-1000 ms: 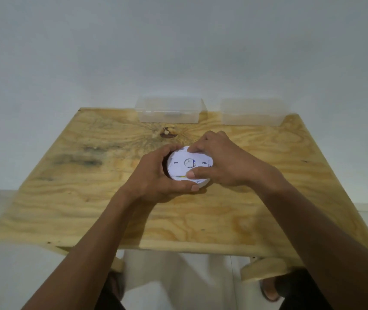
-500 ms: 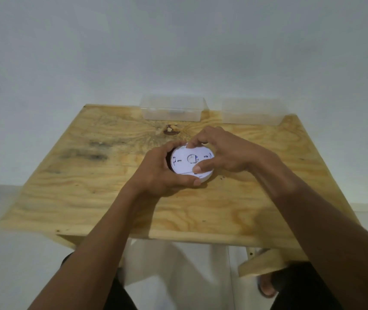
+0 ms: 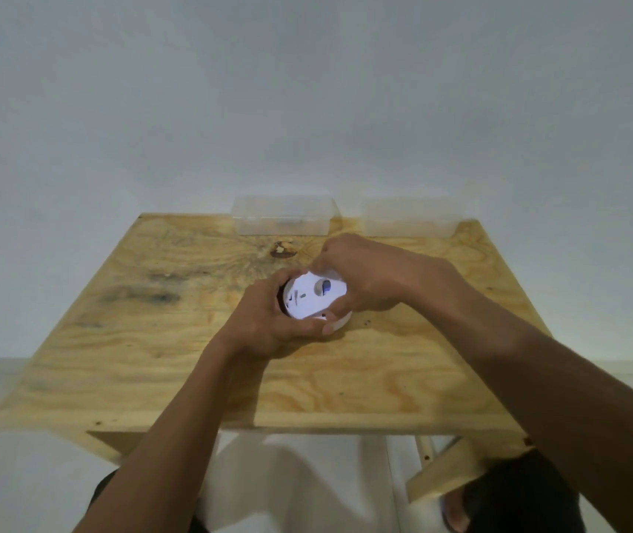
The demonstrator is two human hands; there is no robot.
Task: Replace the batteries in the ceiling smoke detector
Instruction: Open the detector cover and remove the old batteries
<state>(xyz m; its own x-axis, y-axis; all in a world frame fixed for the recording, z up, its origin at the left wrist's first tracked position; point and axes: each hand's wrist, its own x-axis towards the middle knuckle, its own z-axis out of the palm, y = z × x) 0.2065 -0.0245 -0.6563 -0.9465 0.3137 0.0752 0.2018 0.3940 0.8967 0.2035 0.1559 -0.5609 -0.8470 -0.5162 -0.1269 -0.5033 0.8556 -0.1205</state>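
Observation:
A round white smoke detector [image 3: 309, 300] rests on the plywood table [image 3: 153, 359], near its middle, with its flat printed face up. My left hand [image 3: 264, 321] wraps the detector's left and near rim, thumb along the front edge. My right hand [image 3: 368, 278] grips the far and right rim, with its fingers curled over the top edge. Markings on the face show between the hands; the far-right part is hidden under my right fingers.
Two clear plastic boxes stand at the table's back edge against the white wall, one [image 3: 282, 217] behind the detector and one [image 3: 411, 219] to the right. A dark knot [image 3: 283, 251] marks the wood. Table legs and my feet show below the front edge.
The printed marks on the detector's face have turned between the frames, so the face has rotated in my hands. My right hand has shifted toward the far rim; the left hand keeps its hold.

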